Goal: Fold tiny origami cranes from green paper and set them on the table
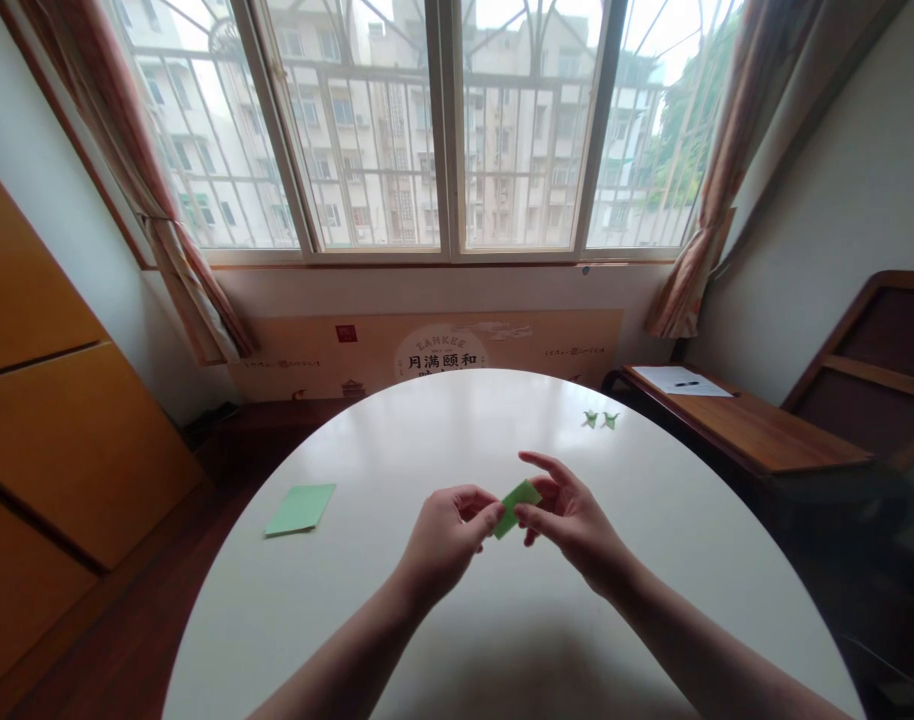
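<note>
A small folded piece of green paper (pixel 515 505) is held above the table between both hands. My left hand (pixel 453 530) pinches its left edge between thumb and fingers. On the other side, my right hand (pixel 566 510) grips the right edge with the thumb in front, its index finger raised away from the paper. Part of the paper is hidden behind the fingertips. Flat on the table to the left lies light green square paper (pixel 301 509). Toward the far right of the table sit two small green folded paper figures, a left one (pixel 590 420) and a right one (pixel 611 421).
The round white table (pixel 277 640) has its curved far edge near a printed box panel (pixel 299 345) below the window. At the right, a wooden chair or bench (pixel 772 430) carries a white sheet (pixel 674 380) with a dark pen (pixel 686 384). Orange cabinets (pixel 74 450) stand left.
</note>
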### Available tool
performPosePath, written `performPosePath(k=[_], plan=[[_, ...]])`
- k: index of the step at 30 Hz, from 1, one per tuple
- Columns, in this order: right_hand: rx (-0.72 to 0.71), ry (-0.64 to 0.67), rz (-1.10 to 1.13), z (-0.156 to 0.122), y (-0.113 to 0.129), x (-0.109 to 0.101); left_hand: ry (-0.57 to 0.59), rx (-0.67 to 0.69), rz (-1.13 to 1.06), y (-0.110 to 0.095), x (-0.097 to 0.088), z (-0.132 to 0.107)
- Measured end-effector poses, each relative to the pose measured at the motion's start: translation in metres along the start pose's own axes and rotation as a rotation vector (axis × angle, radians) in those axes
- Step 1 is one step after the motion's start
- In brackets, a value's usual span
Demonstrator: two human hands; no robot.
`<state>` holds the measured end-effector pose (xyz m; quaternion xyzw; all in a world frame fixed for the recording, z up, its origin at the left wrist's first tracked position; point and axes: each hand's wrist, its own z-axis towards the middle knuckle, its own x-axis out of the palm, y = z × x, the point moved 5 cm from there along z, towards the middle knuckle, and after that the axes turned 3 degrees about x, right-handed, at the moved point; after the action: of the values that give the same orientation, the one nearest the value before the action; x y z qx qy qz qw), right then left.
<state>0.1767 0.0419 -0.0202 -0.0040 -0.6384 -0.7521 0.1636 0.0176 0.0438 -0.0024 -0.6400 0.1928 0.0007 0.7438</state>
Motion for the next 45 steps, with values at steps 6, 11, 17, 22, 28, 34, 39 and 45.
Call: performPosePath(k=[6,11,17,22,28,34,39,45], plan=[[0.129,-0.081,0.077,-0.005,-0.003,0.003,-0.041,-0.078,-0.207,0.0,0.003,-0.002],[0.196,-0.055,0.155,-0.007,-0.004,0.006,0.03,-0.12,-0.176,0.0,0.007,-0.003],[0.215,-0.083,0.189,-0.009,0.001,0.005,0.206,-0.15,-0.038,-0.004,0.012,-0.006],[0.157,-0.079,0.183,-0.01,0.005,0.007,0.039,-0.138,-0.16,-0.005,0.004,-0.003],[0.132,-0.053,0.125,-0.011,0.004,0.009,0.026,-0.149,-0.198,-0.003,0.007,-0.005],[0.14,-0.057,0.095,-0.012,0.003,0.008,0.098,-0.113,-0.136,-0.007,0.012,-0.005],[0.137,-0.033,0.081,-0.013,0.004,0.012,0.154,-0.067,-0.061,-0.01,0.013,-0.007],[0.17,-0.032,0.128,-0.015,0.009,0.011,0.089,0.08,-0.046,-0.02,0.002,-0.007]])
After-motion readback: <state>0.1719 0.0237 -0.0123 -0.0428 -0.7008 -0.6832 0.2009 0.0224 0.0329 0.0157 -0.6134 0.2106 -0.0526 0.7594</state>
